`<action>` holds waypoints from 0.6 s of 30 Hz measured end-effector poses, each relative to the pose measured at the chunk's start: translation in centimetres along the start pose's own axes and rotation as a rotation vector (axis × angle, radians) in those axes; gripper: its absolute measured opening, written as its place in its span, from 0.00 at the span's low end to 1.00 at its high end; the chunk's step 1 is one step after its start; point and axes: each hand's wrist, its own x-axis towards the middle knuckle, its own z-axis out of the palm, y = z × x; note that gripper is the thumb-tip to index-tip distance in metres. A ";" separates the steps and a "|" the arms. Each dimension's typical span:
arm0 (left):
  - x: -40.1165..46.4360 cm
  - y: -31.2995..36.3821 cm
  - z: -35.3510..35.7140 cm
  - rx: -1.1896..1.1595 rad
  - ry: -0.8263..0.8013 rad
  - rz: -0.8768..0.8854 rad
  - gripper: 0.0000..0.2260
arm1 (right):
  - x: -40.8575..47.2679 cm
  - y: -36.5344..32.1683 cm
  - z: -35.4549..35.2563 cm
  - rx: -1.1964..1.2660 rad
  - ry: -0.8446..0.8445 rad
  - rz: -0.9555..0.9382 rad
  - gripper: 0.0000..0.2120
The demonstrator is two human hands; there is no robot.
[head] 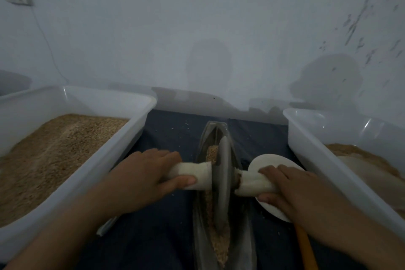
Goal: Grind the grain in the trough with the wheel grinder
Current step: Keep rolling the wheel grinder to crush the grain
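Note:
A narrow boat-shaped metal trough (pixel 202 234) lies on the dark cloth, running away from me. Brown grain (pixel 220 245) fills its groove. A grey metal wheel grinder (pixel 221 180) stands upright in the groove, about midway along. A cloth-wrapped axle sticks out on both sides of the wheel. My left hand (pixel 146 173) grips the left wrapped handle (pixel 197 176). My right hand (pixel 289 188) grips the right wrapped handle (pixel 252 184).
A white plastic tub (pixel 135 120) heaped with brown grain stands at the left. Another white tub (pixel 306 138) with ground meal stands at the right. A white round plate (pixel 269 160) and an orange handle (pixel 305 247) lie under my right hand. A pale wall closes the back.

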 end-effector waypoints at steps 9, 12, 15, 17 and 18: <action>0.3 0.4 -0.2 -0.051 -0.093 -0.058 0.27 | -0.1 -0.7 -1.0 -0.005 0.040 -0.025 0.20; 1.7 0.2 1.8 0.202 0.077 -0.129 0.35 | 1.8 -0.5 0.7 -0.128 0.157 0.057 0.23; 2.7 0.4 2.7 0.285 0.155 -0.199 0.33 | 2.9 -0.6 1.6 -0.094 0.234 0.081 0.20; 2.7 0.4 2.6 0.278 0.166 -0.184 0.32 | 2.9 -0.4 2.1 -0.072 0.316 0.052 0.19; 2.5 0.3 2.4 0.267 0.162 -0.167 0.33 | 2.7 -0.4 2.1 -0.084 0.328 0.034 0.20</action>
